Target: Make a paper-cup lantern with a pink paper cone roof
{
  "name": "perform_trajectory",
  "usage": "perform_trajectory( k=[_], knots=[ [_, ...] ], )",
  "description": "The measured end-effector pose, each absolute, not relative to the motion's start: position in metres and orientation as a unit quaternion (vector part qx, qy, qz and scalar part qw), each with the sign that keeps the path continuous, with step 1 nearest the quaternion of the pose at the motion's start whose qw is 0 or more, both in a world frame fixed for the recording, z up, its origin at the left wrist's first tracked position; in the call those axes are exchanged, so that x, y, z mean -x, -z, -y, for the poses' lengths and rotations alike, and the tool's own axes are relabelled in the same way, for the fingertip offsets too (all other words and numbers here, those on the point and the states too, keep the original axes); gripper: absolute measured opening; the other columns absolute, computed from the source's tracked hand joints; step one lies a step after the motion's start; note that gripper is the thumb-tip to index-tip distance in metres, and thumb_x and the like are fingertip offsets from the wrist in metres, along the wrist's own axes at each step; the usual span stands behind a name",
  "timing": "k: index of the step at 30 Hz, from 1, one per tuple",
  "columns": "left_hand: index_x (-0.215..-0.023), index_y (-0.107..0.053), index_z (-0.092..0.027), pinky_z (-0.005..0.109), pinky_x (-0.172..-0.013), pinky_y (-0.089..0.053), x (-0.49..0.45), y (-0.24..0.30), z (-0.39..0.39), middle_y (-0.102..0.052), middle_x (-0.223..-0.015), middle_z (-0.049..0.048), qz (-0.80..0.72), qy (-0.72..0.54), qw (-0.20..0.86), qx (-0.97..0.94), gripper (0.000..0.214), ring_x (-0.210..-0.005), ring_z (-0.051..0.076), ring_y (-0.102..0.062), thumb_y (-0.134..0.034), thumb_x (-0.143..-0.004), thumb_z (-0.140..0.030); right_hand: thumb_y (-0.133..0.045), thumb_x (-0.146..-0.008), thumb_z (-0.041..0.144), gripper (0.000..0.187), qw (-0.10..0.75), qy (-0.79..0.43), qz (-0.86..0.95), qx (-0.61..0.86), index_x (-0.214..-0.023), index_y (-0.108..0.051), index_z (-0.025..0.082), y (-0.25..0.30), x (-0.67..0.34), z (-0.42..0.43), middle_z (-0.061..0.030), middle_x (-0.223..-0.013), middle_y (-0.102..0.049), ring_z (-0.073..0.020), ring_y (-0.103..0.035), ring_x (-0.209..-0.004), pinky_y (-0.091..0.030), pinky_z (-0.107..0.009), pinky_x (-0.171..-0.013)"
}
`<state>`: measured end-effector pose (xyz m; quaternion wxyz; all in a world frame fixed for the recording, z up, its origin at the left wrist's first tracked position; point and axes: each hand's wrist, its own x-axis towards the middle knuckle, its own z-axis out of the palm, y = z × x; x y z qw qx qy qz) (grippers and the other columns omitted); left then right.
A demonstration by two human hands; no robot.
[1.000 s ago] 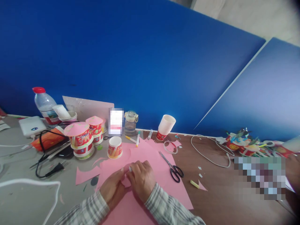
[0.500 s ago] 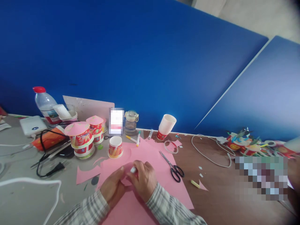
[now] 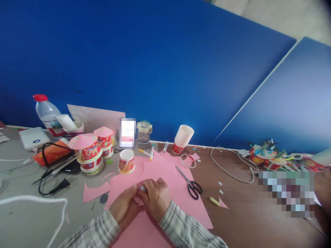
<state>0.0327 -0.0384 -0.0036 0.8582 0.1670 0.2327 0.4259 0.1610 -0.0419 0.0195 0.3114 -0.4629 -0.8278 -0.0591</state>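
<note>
My left hand (image 3: pixel 124 206) is closed on a piece of pink paper, mostly hidden by my fingers. Against it, my right hand (image 3: pixel 157 199) grips a small white-ended stick (image 3: pixel 142 188); its kind is hidden. Both hands are over a large pink paper sheet (image 3: pixel 165 179). Just beyond them stands a red-and-white paper cup (image 3: pixel 126 162). Black-handled scissors (image 3: pixel 190 182) lie right of my right hand, on the sheet's edge.
Left stand stacked paper cups with pink cone tops (image 3: pixel 88 153), a black plug (image 3: pixel 60 186) and a bottle (image 3: pixel 49 115). A glass jar (image 3: pixel 143 134) and tilted cup stack (image 3: pixel 183 137) are at the back. Decorated cups (image 3: pixel 261 156) and another person's arm (image 3: pixel 323 193) are right.
My right hand has shifted slightly left, closer to my left hand, and the white end has moved left with it. The whole view has shifted a little; other things lie as before.
</note>
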Motion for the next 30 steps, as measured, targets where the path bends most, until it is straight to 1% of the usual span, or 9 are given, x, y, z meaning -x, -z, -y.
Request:
perform_trajectory(
  k=[3,6,9,12,15,18,22,26,30],
  knots=[
    [-0.085,-0.064,-0.018,0.039,-0.067,-0.048,-0.032,0.003,0.037,-0.067,-0.081,0.0056,-0.230,-0.438,0.854,-0.162,0.032,-0.074,0.021,-0.058,-0.067,-0.056,-0.032,-0.053,-0.085,0.029,0.013,0.310,0.039,0.830,0.462,-0.076,-0.057,0.022,-0.021,-0.162,0.043,0.0041,-0.063,-0.064,-0.0126,-0.055,-0.050,-0.031,-0.024,-0.051],
    [-0.082,-0.065,-0.017,0.040,-0.068,-0.048,-0.031,0.003,0.037,-0.068,-0.079,0.0064,-0.234,-0.446,0.849,-0.161,0.031,-0.078,0.023,-0.057,-0.067,-0.055,-0.032,-0.056,-0.083,0.029,0.008,0.299,-0.002,0.830,0.471,-0.083,-0.058,0.021,-0.020,-0.163,0.045,0.0020,-0.070,-0.063,-0.0138,-0.055,-0.057,-0.034,-0.024,-0.056],
    [-0.083,-0.065,-0.018,0.041,-0.069,-0.048,-0.031,0.004,0.036,-0.069,-0.082,0.0074,-0.251,-0.440,0.847,-0.162,0.034,-0.081,0.025,-0.057,-0.068,-0.053,-0.035,-0.057,-0.080,0.024,0.011,0.273,-0.055,0.839,0.468,-0.091,-0.057,0.022,-0.021,-0.165,0.045,0.0014,-0.078,-0.064,-0.0149,-0.058,-0.064,-0.034,-0.025,-0.060],
    [-0.083,-0.065,-0.020,0.042,-0.070,-0.048,-0.031,0.005,0.036,-0.069,-0.085,0.0070,-0.276,-0.444,0.837,-0.161,0.037,-0.084,0.026,-0.057,-0.070,-0.051,-0.036,-0.057,-0.079,0.018,0.012,0.240,-0.078,0.846,0.469,-0.090,-0.056,0.023,-0.024,-0.166,0.045,0.0027,-0.078,-0.064,-0.0152,-0.059,-0.067,-0.033,-0.025,-0.060],
    [-0.084,-0.065,-0.021,0.042,-0.069,-0.048,-0.032,0.006,0.037,-0.069,-0.085,0.0061,-0.295,-0.445,0.829,-0.165,0.040,-0.086,0.027,-0.056,-0.071,-0.049,-0.037,-0.057,-0.079,0.018,0.007,0.231,-0.064,0.848,0.473,-0.084,-0.055,0.023,-0.026,-0.165,0.044,0.0032,-0.075,-0.064,-0.0151,-0.060,-0.064,-0.032,-0.026,-0.059],
    [-0.084,-0.064,-0.020,0.042,-0.068,-0.049,-0.032,0.006,0.037,-0.068,-0.081,0.0046,-0.306,-0.456,0.819,-0.167,0.041,-0.087,0.027,-0.055,-0.072,-0.048,-0.037,-0.056,-0.081,0.020,0.004,0.245,-0.039,0.842,0.480,-0.082,-0.055,0.023,-0.024,-0.165,0.043,0.0033,-0.073,-0.064,-0.0149,-0.059,-0.062,-0.031,-0.026,-0.057],
    [-0.084,-0.064,-0.021,0.042,-0.067,-0.049,-0.032,0.006,0.037,-0.068,-0.078,0.0032,-0.310,-0.465,0.815,-0.155,0.039,-0.085,0.026,-0.055,-0.072,-0.048,-0.035,-0.054,-0.083,0.017,0.008,0.270,-0.028,0.832,0.484,-0.087,-0.053,0.023,-0.018,-0.164,0.044,0.0046,-0.075,-0.065,-0.0140,-0.060,-0.062,-0.032,-0.026,-0.060],
    [-0.080,-0.065,-0.018,0.042,-0.068,-0.049,-0.031,0.006,0.037,-0.069,-0.079,0.0047,-0.297,-0.456,0.824,-0.159,0.036,-0.087,0.027,-0.056,-0.071,-0.049,-0.036,-0.051,-0.085,0.017,0.010,0.255,0.023,0.847,0.466,-0.077,-0.051,0.023,-0.014,-0.162,0.045,0.0055,-0.067,-0.063,-0.0137,-0.056,-0.054,-0.030,-0.027,-0.057],
    [-0.078,-0.065,-0.018,0.041,-0.068,-0.049,-0.032,0.003,0.037,-0.069,-0.080,0.0060,-0.287,-0.452,0.827,-0.168,0.035,-0.085,0.027,-0.057,-0.070,-0.049,-0.037,-0.050,-0.086,0.017,0.011,0.248,0.036,0.853,0.457,-0.077,-0.051,0.023,-0.018,-0.161,0.047,0.0052,-0.067,-0.062,-0.0142,-0.056,-0.056,-0.031,-0.028,-0.057]
  ],
)
